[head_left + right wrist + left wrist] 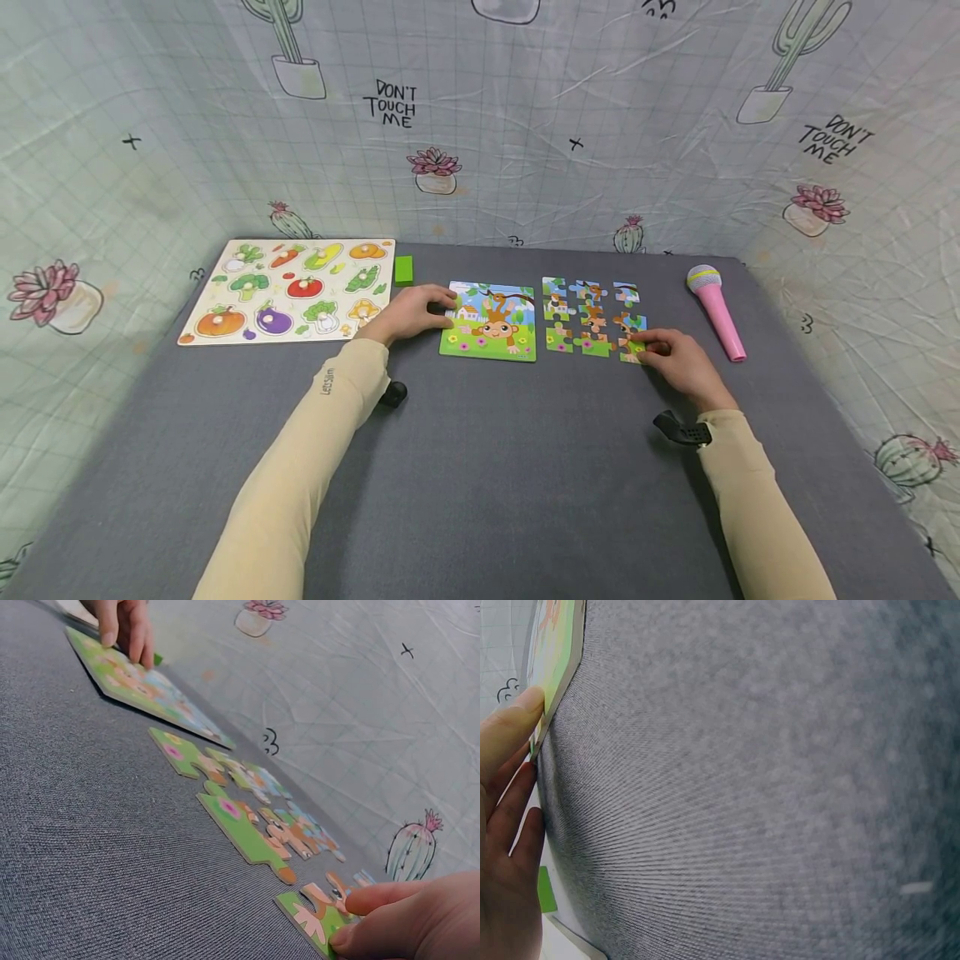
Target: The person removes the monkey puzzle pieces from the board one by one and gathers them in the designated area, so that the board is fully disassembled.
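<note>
My left hand (408, 315) rests at the left edge of a square monkey picture board (487, 337). In the left wrist view its thumb (525, 705) lies on the board's edge, the other fingers fairly straight. Right of the board lie several loose jigsaw pieces (595, 347) in spaced rows, with parts of the same monkey picture. My right hand (682, 362) pinches the lower right puzzle piece (300, 919) between thumb and index finger, low at the table. The fingers partly cover that piece and the one behind it.
A board with vegetable pictures (255, 310) lies at the back left, a green block (403, 271) beside it. A pink toy microphone (722, 317) lies to the right of my right hand. Patterned cloth walls (510, 108) rise behind the grey table (495, 483).
</note>
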`<state>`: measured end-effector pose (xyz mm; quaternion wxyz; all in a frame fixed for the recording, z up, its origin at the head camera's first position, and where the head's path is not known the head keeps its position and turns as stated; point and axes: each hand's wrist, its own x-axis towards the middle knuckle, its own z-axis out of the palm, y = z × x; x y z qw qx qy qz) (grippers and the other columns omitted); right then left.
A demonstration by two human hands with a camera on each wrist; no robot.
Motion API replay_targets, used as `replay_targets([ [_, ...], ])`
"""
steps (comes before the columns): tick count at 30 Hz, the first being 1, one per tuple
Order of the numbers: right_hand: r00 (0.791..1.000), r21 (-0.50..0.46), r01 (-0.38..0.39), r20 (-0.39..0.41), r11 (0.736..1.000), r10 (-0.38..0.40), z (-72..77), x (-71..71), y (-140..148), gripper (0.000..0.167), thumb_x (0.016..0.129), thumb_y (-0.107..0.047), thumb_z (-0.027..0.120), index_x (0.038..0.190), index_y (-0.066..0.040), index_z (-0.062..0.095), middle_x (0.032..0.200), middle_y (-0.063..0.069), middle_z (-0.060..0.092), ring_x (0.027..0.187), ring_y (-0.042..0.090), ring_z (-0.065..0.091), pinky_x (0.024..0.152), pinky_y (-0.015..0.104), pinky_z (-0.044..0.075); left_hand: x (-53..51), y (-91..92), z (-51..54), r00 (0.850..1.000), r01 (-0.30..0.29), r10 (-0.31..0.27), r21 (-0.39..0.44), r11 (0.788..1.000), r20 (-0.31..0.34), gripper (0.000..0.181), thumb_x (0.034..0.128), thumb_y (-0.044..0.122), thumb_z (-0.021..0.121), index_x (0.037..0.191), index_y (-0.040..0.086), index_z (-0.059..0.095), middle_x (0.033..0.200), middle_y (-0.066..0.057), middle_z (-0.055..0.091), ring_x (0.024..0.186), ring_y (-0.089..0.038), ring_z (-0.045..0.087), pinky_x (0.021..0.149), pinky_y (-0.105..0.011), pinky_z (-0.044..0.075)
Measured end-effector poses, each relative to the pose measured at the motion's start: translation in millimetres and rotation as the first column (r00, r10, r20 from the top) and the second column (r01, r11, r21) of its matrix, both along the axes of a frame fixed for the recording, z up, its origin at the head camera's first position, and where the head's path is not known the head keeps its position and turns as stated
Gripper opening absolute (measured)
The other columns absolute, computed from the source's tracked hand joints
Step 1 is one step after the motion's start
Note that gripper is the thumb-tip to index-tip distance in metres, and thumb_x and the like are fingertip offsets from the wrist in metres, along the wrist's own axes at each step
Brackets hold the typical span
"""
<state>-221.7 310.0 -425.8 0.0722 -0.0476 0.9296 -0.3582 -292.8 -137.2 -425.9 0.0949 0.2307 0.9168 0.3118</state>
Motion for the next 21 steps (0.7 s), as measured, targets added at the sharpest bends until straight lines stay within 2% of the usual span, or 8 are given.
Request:
replay_targets([
  [7,1.0,-0.007,-0.001,-0.023,1.0,0.001,-1.9,-1.3,0.4,0.031,0.094,-0.007,0.063,0.125,-0.001,0.064,0.118,0.02,0.063,0.093,0.024,0.054,0.074,0.027,0.044,0.6,0.4,0.9,1.0,0.001,-0.001,-0.003,1.0,0.0,0.038,0.0907,0.02,0.072,0.124,0.004,0.067,0.141,-0.009,0.053,0.136,-0.028,0.042,0.114,-0.043,0.033],
  [15,1.0,-0.008,0.003,0.0,1.0,-0.003,-1.5,-1.3,1.6,0.032,0.095,-0.009,0.062,0.126,-0.002,0.063,0.12,0.019,0.062,0.094,0.025,0.053,0.074,0.027,0.045,0.7,0.0,-1.2,1.0,-0.002,0.002,0.021,1.0,0.01,0.037,0.0907,0.02,0.072,0.124,0.005,0.067,0.142,-0.008,0.053,0.137,-0.028,0.041,0.114,-0.042,0.033],
  [21,1.0,-0.012,0.001,0.018,1.0,-0.001,8.3,-4.5,2.3,0.035,0.098,-0.015,0.06,0.13,-0.001,0.06,0.123,0.02,0.06,0.1,0.029,0.054,0.079,0.033,0.047,0.7,-2.3,-2.5,1.0,-0.01,0.009,0.043,0.999,0.023,0.037,0.091,0.022,0.072,0.125,0.006,0.067,0.143,-0.007,0.052,0.138,-0.027,0.04,0.115,-0.042,0.032],
])
